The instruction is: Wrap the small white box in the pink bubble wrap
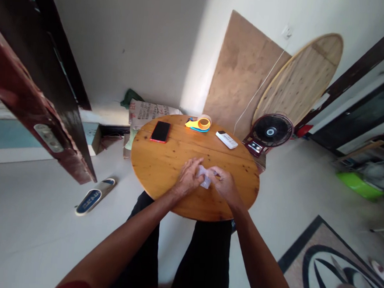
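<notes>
A small pale lilac piece, crumpled like thin paper or plastic film, lies on the round wooden table between my hands. My left hand rests with fingers stretched out, its thumb side touching the left edge of the piece. On the other side my right hand pinches the upper right part of it between thumb and fingers. The fingertips cover some of the piece, so its exact kind is unclear.
Toward the table's far side lie a phone with a red edge, an orange-and-blue tape dispenser and a white remote control. A dark fan stands beyond the right edge. A slipper lies on the floor at left.
</notes>
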{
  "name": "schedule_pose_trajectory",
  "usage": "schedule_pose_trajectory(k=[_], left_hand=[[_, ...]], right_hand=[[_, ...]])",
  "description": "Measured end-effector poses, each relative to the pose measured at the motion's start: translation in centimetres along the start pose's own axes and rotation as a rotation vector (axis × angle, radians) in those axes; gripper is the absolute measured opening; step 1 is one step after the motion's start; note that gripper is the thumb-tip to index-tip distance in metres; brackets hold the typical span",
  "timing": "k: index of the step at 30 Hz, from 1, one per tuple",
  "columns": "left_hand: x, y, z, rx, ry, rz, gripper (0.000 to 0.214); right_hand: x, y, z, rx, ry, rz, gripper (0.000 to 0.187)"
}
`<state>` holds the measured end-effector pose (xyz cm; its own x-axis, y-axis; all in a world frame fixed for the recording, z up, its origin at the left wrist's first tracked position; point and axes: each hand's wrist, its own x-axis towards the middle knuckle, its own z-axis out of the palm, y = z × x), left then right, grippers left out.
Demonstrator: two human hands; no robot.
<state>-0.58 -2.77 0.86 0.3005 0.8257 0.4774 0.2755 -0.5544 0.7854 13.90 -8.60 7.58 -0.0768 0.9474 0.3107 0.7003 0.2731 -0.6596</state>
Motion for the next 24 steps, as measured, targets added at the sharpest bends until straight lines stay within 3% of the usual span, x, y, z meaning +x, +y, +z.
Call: schedule_pose_trajectory(k=[4,11,18,24], left_hand=[[0.0,-0.2,-0.1,-0.055,-0.061,0.07,0.037],[0.2,-0.2,-0.7,-0.181,-0.094,0.046,0.028],[-0.3,-0.7,-2.5,-0.324,-0.352,0.028,0.056],[-0.7,-0.7,-2.0,-0.231,-0.317,0.094,0.064]], right_hand=[[-1.0,0.2,0.6,-0.067,0.025,-0.039,0.022],[-2.4,0.8,1.5,-0.046,0.091,-0.104,0.024],[-3.3,1.0,1.8,-0.065,0.066,-0.194,0.03],[-4.0,2.0,2.6,-0.123,0.064,-0.28,0.042]])
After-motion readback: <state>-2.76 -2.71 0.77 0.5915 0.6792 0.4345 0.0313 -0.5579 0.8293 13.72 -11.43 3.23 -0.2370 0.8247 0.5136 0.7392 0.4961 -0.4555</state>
